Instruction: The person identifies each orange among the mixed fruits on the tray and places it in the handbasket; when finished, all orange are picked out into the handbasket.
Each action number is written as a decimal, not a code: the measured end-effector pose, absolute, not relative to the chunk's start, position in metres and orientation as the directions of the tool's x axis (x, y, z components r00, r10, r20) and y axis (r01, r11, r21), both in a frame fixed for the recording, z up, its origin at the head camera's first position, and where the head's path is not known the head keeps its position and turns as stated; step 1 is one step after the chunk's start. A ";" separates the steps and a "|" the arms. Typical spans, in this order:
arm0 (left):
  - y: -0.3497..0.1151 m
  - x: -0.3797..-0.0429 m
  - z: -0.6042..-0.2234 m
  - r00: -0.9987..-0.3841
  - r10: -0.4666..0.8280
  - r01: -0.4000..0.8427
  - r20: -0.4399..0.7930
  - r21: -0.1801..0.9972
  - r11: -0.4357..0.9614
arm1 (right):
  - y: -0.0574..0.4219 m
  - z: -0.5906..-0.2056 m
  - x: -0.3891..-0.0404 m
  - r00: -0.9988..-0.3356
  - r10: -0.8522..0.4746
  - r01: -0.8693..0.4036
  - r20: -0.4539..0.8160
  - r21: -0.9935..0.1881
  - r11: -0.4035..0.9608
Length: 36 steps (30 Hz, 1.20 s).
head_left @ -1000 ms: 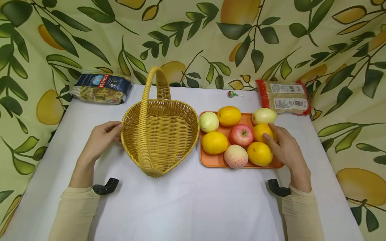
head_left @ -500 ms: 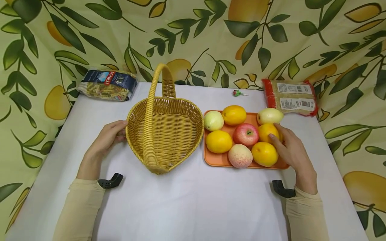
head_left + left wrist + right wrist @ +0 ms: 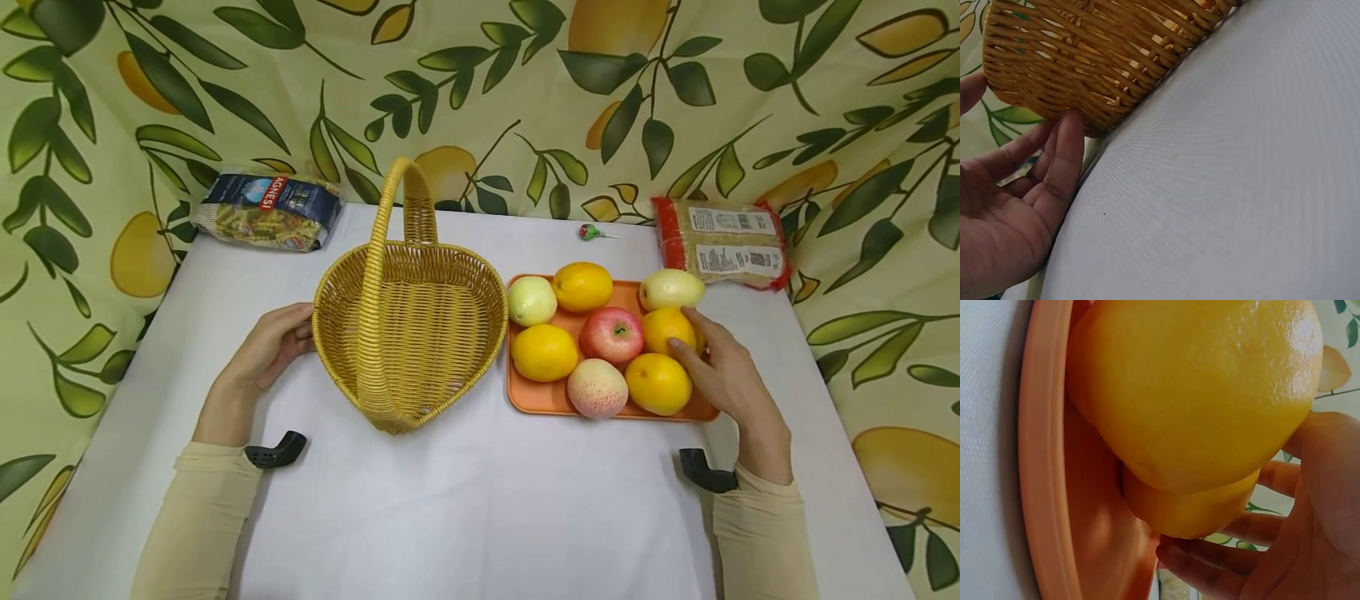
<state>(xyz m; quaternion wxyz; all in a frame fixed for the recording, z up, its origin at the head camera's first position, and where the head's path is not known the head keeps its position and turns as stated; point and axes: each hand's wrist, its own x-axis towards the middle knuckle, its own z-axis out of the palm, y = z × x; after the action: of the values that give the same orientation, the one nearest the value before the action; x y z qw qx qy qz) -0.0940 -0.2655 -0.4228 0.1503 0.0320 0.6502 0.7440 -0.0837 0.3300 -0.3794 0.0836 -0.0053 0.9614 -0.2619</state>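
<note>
A golden heart-shaped wicker basket (image 3: 420, 350) with a tall arched handle stands left of centre. The left hand (image 3: 266, 350) is at its left side; in the left wrist view, fairly straight fingers (image 3: 1063, 159) touch the woven wall. On the orange tray (image 3: 536, 406), the right hand (image 3: 723, 367) grips a lemon (image 3: 662, 327), thumb in front and fingers behind. In the right wrist view a nearer lemon (image 3: 1191, 387) partly hides the gripped one (image 3: 1191, 512). Around it lie a red apple (image 3: 611, 335), a speckled peach (image 3: 597, 389), pale green fruit (image 3: 532, 301) and more lemons.
A pasta bag (image 3: 266, 212) lies at the back left. At the back right is a red-edged packet (image 3: 720, 242), with a small lollipop (image 3: 591, 232) to its left. Patterned cloth (image 3: 480, 92) hangs behind the white table (image 3: 480, 508).
The head view has shifted slightly, so the whole scene sits further right in it. Both hands stay at the basket and the lemon; the left fingers shift only slightly.
</note>
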 end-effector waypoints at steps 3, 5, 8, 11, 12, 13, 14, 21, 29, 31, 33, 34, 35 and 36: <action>-0.265 -0.094 -0.424 -0.952 0.270 -0.182 -0.143 0.976 -0.122 | 0.331 -0.380 -0.084 -0.984 -0.054 0.044 -0.168 -0.531 0.846; -0.265 -0.094 -0.424 -0.952 0.269 -0.184 -0.144 0.975 -0.128 | 0.332 -0.381 -0.085 -0.980 -0.043 0.073 -0.192 -0.555 0.828; -0.266 -0.094 -0.424 -0.952 0.269 -0.187 -0.146 0.973 -0.134 | 0.334 -0.382 -0.087 -0.972 -0.022 0.124 -0.234 -0.589 0.798; -0.266 -0.094 -0.424 -0.952 0.269 -0.190 -0.148 0.972 -0.137 | 0.336 -0.383 -0.087 -0.963 -0.003 0.166 -0.268 -0.605 0.778; -0.265 -0.094 -0.424 -0.952 0.269 -0.191 -0.149 0.972 -0.136 | 0.336 -0.383 -0.087 -0.963 -0.002 0.169 -0.269 -0.610 0.774; -0.265 -0.094 -0.424 -0.952 0.268 -0.193 -0.151 0.972 -0.136 | 0.337 -0.383 -0.087 -0.962 -0.002 0.172 -0.273 -0.612 0.772; -0.265 -0.094 -0.424 -0.951 0.266 -0.195 -0.154 0.971 -0.136 | 0.337 -0.383 -0.087 -0.962 -0.002 0.173 -0.274 -0.614 0.770; -0.266 -0.095 -0.424 -0.950 0.263 -0.208 -0.167 0.969 -0.135 | 0.336 -0.385 -0.088 -0.962 0.013 0.186 -0.271 -0.624 0.759; -0.267 -0.098 -0.424 -0.942 0.294 -0.213 -0.162 0.965 -0.150 | 0.335 -0.385 -0.087 -0.955 0.097 0.261 -0.280 -0.638 0.725; -0.266 -0.099 -0.424 -0.942 0.293 -0.220 -0.167 0.963 -0.157 | 0.335 -0.384 -0.087 -0.954 0.122 0.272 -0.273 -0.627 0.730; -0.266 -0.099 -0.425 -0.942 0.288 -0.225 -0.173 0.961 -0.160 | 0.335 -0.381 -0.087 -0.959 0.137 0.265 -0.248 -0.614 0.744; -0.267 -0.098 -0.425 -0.942 0.286 -0.228 -0.175 0.960 -0.163 | 0.335 -0.380 -0.086 -0.962 0.145 0.258 -0.230 -0.606 0.752; -0.267 -0.098 -0.425 -0.943 0.283 -0.230 -0.178 0.960 -0.162 | 0.335 -0.377 -0.086 -0.965 0.152 0.253 -0.213 -0.599 0.760; -0.267 -0.098 -0.424 -0.943 0.280 -0.231 -0.180 0.959 -0.161 | 0.336 -0.374 -0.085 -0.968 0.159 0.245 -0.195 -0.596 0.765</action>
<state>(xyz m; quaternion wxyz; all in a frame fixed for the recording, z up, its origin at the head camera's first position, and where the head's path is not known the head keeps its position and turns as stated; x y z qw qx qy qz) -0.0977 -0.2672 -0.4245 0.1679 0.0197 0.6255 0.7617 -0.0851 0.3356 -0.3744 0.0663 0.1079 0.9370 -0.3257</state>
